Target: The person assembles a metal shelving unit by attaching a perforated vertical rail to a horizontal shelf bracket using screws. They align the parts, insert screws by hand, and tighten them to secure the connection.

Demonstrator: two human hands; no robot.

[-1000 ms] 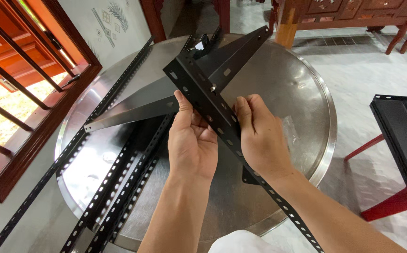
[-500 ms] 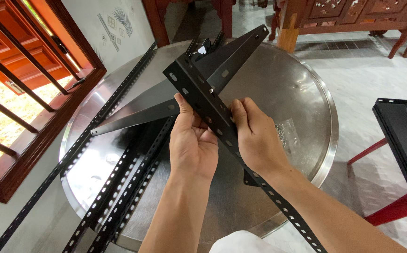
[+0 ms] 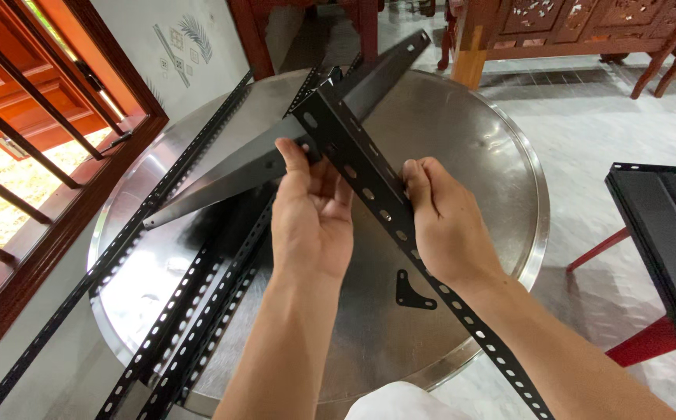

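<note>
My left hand [image 3: 312,218] and my right hand [image 3: 447,225] both grip a long black slotted angle bar [image 3: 369,183] that runs from upper left down past my right forearm. The bar's top end meets a corner of a black metal shelf panel [image 3: 268,159], which hangs tilted above the round steel table [image 3: 470,140]. My left thumb presses on the panel's edge beside the bar; my right thumb lies along the bar's holed face.
Several more black slotted bars [image 3: 198,311] lie on the table's left side, one [image 3: 120,249] across its left rim. A small black corner bracket [image 3: 409,292] lies near my right wrist. Another black shelf panel [image 3: 664,241] rests on a red stool at right. A barred wooden window is at left.
The bar and panel have shifted up and slightly right in my hands. My right hand slid outward, uncovering the small corner bracket on the table.
</note>
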